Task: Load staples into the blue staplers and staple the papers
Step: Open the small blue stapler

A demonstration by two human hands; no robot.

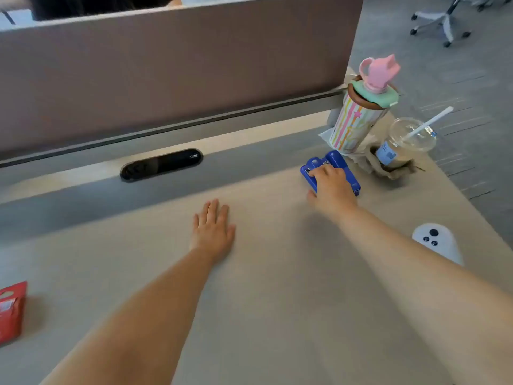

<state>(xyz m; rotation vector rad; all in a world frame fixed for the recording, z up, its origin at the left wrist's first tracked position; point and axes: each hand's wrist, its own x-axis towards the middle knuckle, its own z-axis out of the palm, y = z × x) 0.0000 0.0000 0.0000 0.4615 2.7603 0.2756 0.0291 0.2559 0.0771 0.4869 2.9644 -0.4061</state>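
desk point(277, 287) | on it: blue staplers point(337, 159) | striped bottle point(358, 126) | drink cup point(408, 140) | white controller point(435, 240) | red packet point(11, 312)

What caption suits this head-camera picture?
Right hand grips blue staplers near a striped bottle; left hand rests flat on the desk.

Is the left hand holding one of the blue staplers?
No, the left hand lies flat on the desk; the right hand grips the blue staplers.

No legible text; cup label point(387, 154) too blurry.
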